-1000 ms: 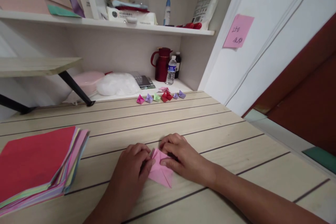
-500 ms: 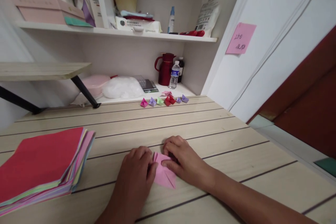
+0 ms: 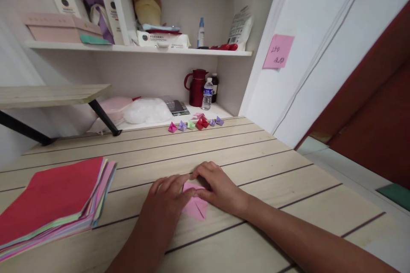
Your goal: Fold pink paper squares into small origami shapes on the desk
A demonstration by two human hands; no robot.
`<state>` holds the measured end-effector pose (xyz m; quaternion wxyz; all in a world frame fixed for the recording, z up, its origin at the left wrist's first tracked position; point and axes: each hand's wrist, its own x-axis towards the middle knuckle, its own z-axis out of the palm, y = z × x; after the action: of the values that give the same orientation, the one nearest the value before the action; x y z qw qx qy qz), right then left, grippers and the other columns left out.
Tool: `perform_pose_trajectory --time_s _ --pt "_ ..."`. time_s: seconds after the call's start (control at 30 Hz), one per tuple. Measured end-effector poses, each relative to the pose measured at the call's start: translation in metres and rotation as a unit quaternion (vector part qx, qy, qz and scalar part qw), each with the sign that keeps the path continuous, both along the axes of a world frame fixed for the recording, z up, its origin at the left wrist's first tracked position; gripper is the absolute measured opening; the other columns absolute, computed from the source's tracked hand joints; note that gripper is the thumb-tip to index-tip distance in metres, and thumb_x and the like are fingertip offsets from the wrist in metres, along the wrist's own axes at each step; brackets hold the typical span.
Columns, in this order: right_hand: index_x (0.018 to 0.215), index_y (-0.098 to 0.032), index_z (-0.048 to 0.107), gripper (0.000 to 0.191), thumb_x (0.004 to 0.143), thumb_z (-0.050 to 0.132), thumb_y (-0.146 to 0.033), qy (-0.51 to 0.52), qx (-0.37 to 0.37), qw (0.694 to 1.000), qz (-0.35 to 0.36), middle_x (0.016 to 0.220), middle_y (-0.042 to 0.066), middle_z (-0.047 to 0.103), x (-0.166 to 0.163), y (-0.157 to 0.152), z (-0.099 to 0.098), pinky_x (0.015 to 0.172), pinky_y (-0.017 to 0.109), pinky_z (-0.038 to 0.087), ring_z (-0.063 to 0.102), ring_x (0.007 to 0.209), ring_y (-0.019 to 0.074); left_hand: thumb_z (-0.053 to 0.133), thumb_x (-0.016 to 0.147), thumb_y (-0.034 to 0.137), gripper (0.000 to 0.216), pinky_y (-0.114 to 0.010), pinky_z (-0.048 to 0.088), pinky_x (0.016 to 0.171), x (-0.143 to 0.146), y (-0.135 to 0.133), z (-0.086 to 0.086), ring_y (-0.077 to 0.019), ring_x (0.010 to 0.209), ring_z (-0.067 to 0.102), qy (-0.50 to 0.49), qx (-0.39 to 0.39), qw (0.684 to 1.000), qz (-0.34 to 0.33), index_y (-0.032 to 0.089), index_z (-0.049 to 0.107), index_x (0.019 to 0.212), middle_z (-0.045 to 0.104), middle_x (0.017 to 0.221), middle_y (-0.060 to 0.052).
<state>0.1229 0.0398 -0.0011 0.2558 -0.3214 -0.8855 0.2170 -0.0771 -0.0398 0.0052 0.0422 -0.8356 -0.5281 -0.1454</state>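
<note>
A small folded sheet of pink origami paper [image 3: 196,208] lies on the wooden table between my hands, with crease lines running across its near half. My left hand [image 3: 168,194] grips its far left edge, fingers bent over the far side and thumb lying on top. From the right, my right hand [image 3: 215,185] pinches the far right part, its thumb on the paper and its fingers curled beyond the far edge. The two thumb tips are almost touching. Both hands cover the paper's far corners.
A stack of coloured paper [image 3: 60,196], red on top, lies at the left. Along the table's far edge stand several small folded paper pieces [image 3: 191,125]. Behind them, a shelf holds a dark red jug [image 3: 197,88] and a water bottle [image 3: 207,94]. A small raised stand [image 3: 51,95] is at far left.
My left hand has shifted over the paper, its fingers reaching to the far edge near my right fingers and its thumb beside my right thumb. The camera view has turned slightly.
</note>
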Motion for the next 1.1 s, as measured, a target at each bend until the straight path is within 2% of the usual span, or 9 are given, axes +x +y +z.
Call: perform_pose_trajectory --time_s 0.1,0.23,0.33,0.5,0.7,0.8,0.93,1.03,1.1 --pt "0.115 -0.023 0.062 0.029 0.087 0.068 -0.022 0.034 -0.012 0.999 0.034 0.116 0.008 0.063 0.013 0.003 0.003 0.097 0.04 0.046 0.058 0.108 0.0225 0.049 0.091 0.012 0.04 -0.049 0.046 0.097 0.0 0.001 0.002 -0.0255 0.115 0.061 0.034 -0.055 0.998 0.002 0.033 0.067 0.119 0.069 0.127 -0.003" --pt "0.138 -0.025 0.051 0.04 0.098 0.051 -0.029 -0.003 0.04 0.999 -0.029 0.139 0.012 0.056 0.034 -0.01 0.017 0.109 0.048 0.038 0.049 0.131 0.0262 0.051 0.09 0.011 0.041 -0.043 0.048 0.095 0.0 0.0 0.0 -0.024 0.118 0.06 0.055 -0.052 0.997 -0.008 0.031 0.065 0.123 0.066 0.132 -0.003" --pt "0.154 -0.025 0.027 0.064 0.098 0.049 -0.048 -0.112 0.087 0.988 0.069 0.158 0.012 0.035 0.043 -0.03 0.024 0.118 0.059 0.018 0.022 0.148 0.0315 0.05 0.089 0.01 0.045 -0.045 0.047 0.098 0.002 -0.002 0.003 -0.0251 0.12 0.06 0.064 -0.067 0.996 -0.013 0.03 0.062 0.128 0.063 0.136 -0.003" --pt "0.158 -0.027 0.01 0.072 0.099 0.041 -0.056 -0.188 0.058 0.973 0.124 0.16 0.011 0.027 0.047 -0.047 0.017 0.119 0.061 0.011 0.016 0.15 0.0307 0.047 0.087 0.012 0.053 -0.05 0.04 0.108 0.0 -0.011 0.006 -0.0266 0.132 0.052 0.083 -0.115 0.99 0.002 0.028 0.054 0.137 0.05 0.148 -0.002" --pt "0.157 -0.028 0.017 0.068 0.099 0.044 -0.053 -0.175 0.056 0.976 0.118 0.159 0.01 0.032 0.048 -0.044 0.014 0.119 0.059 0.014 0.019 0.15 0.0297 0.041 0.084 0.004 0.062 -0.051 0.038 0.11 -0.006 -0.026 -0.003 -0.0253 0.135 0.048 0.102 -0.084 0.991 0.003 0.03 0.051 0.14 0.048 0.15 -0.003" --pt "0.153 -0.028 0.032 0.06 0.099 0.045 -0.051 -0.158 0.044 0.98 0.111 0.156 0.009 0.039 0.045 -0.042 0.019 0.118 0.057 0.018 0.025 0.148 0.0303 0.04 0.084 0.005 0.061 -0.052 0.039 0.109 -0.003 -0.029 -0.002 -0.0264 0.136 0.047 0.092 -0.095 0.991 0.013 0.029 0.051 0.139 0.047 0.15 -0.004" --pt "0.12 -0.023 0.066 0.036 0.104 0.037 -0.037 -0.064 0.002 0.995 0.076 0.127 0.01 0.067 0.029 -0.028 0.026 0.104 0.043 0.041 0.058 0.12 0.0248 0.04 0.084 0.004 0.063 -0.052 0.042 0.105 -0.002 -0.029 -0.003 -0.0277 0.136 0.048 0.081 -0.104 0.991 0.029 0.03 0.051 0.14 0.049 0.149 -0.005" --pt "0.117 -0.02 0.065 0.027 0.098 0.051 -0.033 -0.057 -0.031 0.998 -0.014 0.106 0.009 0.07 0.007 -0.012 0.028 0.087 0.035 0.048 0.063 0.098 0.0217 0.043 0.085 0.007 0.062 -0.051 0.042 0.105 -0.007 -0.029 -0.01 -0.0272 0.135 0.048 0.063 -0.083 0.994 0.016 0.035 0.05 0.14 0.049 0.15 -0.003" --pt "0.116 -0.02 0.065 0.03 0.089 0.065 -0.033 -0.103 -0.034 0.994 -0.014 0.1 0.008 0.068 -0.007 -0.002 0.028 0.086 0.035 0.046 0.06 0.097 0.0227 0.044 0.086 0.009 0.06 -0.052 0.04 0.106 -0.011 -0.029 -0.015 -0.0273 0.134 0.049 0.053 -0.063 0.996 0.014 0.036 0.051 0.139 0.049 0.15 -0.003"
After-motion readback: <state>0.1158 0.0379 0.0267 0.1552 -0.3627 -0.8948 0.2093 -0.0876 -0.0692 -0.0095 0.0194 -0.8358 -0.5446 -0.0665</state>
